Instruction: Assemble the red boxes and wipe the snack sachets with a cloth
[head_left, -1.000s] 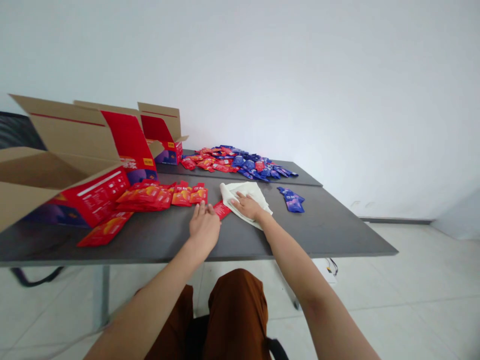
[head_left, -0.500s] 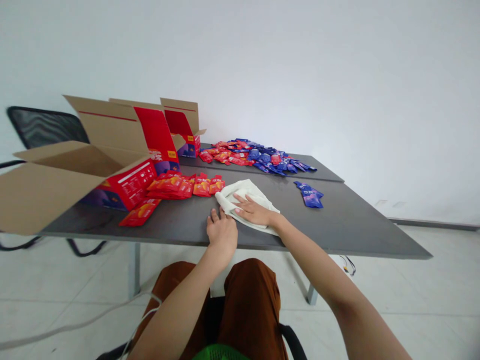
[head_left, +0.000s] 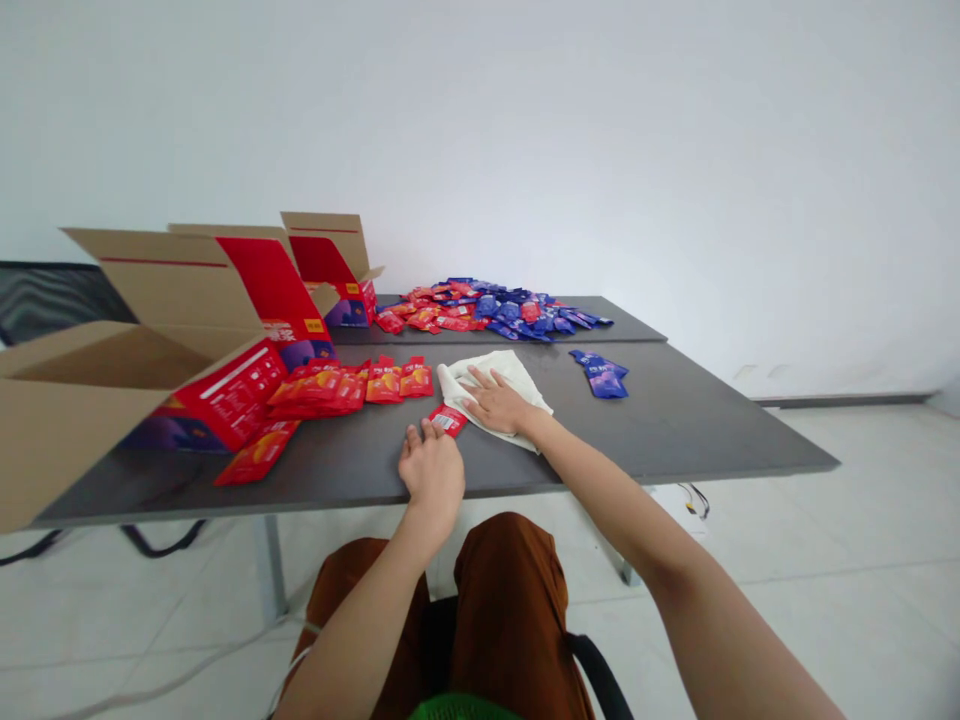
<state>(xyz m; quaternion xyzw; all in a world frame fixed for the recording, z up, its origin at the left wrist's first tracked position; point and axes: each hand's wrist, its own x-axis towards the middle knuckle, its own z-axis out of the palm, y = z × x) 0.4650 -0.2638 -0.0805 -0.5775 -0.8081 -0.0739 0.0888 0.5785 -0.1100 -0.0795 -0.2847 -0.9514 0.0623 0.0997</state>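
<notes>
My right hand (head_left: pixel 499 402) lies flat with its fingers spread on a white cloth (head_left: pixel 525 378) near the table's front edge. Left of it, the fingers of my left hand (head_left: pixel 433 465) are bent onto the near corner of a red sachet (head_left: pixel 449 419), which shows a white barcode label. Part of that sachet is hidden by the cloth's edge and by my fingertips. Several more red sachets (head_left: pixel 384 382) lie in a row and a stack to the left. Two or so blue sachets (head_left: pixel 606 380) overlap on the table to the right of the cloth.
Open cardboard boxes (head_left: pixel 232 400) with raised flaps stand along the left side. A heap of red and blue sachets (head_left: pixel 510 310) covers part of the far tabletop by the wall. The grey table (head_left: pixel 697 430) narrows to a corner at right.
The red sachet by my left fingers has come into sight at the cloth's edge. My right hand stays on the cloth. The whole view has shifted slightly.
</notes>
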